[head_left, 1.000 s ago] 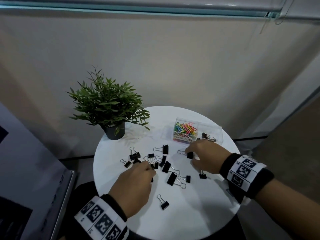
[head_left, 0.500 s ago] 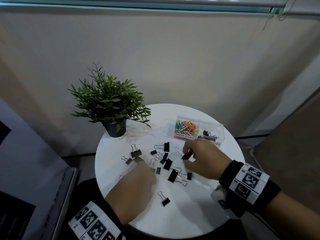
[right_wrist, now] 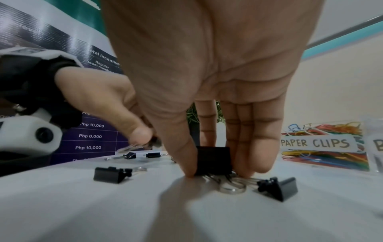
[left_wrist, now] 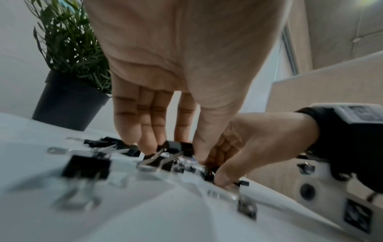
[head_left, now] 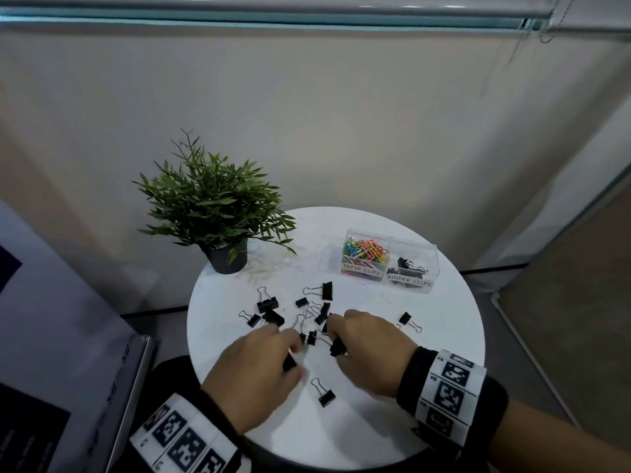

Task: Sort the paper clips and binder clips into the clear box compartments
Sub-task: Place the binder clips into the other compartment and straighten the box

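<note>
- A lone binder clip lies nearest on the round white table, just in front of both hands.
- The left hand reaches down into the scattered binder clips; its fingertips touch one, but blur hides whether they grasp it.
- The right hand pinches a black binder clip between thumb and fingers, its wire loops on the table.
- Another clip lies apart to the right.
- Behind the pile, at the right, stands the clear box: coloured paper clips fill the left compartment, a few binder clips the right.
- A potted plant stands at the far left edge.
- A printed banner stands beside the table's left.
</note>
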